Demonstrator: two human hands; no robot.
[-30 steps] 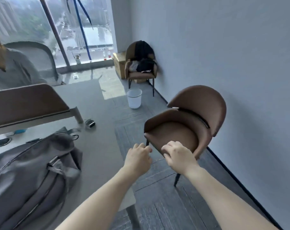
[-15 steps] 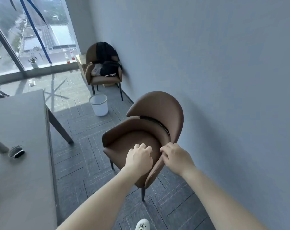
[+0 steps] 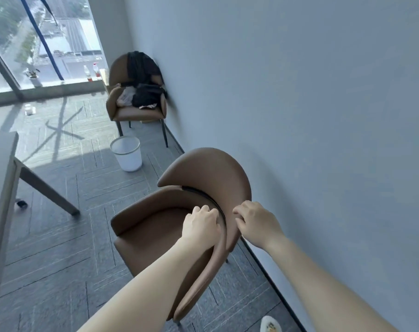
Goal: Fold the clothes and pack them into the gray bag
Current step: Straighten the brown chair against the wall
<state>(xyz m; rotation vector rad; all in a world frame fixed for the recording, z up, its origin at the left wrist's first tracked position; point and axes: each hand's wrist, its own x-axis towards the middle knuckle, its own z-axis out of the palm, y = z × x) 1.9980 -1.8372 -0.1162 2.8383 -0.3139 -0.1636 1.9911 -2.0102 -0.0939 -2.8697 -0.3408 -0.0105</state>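
Observation:
The gray bag is out of view. Dark clothes (image 3: 147,92) and a pale garment (image 3: 126,97) are heaped on a brown chair (image 3: 137,115) in the far corner by the window. More black cloth hangs over that chair's back. My left hand (image 3: 201,227) and my right hand (image 3: 254,224) are held out side by side with fingers curled in. Neither holds anything. They hover over the back rim of a nearer, empty brown chair (image 3: 203,173); whether they touch it is unclear.
A white waste bin (image 3: 127,154) stands on the gray floor between the two chairs. A gray table's corner (image 3: 1,168) and slanted leg are at the left. The wall runs along the right. Bottles (image 3: 94,70) stand by the window.
My view has swung right and away from the table, so the gray bag has dropped out of sight. The near chair is now closer under my hands, which keep the same curled pose.

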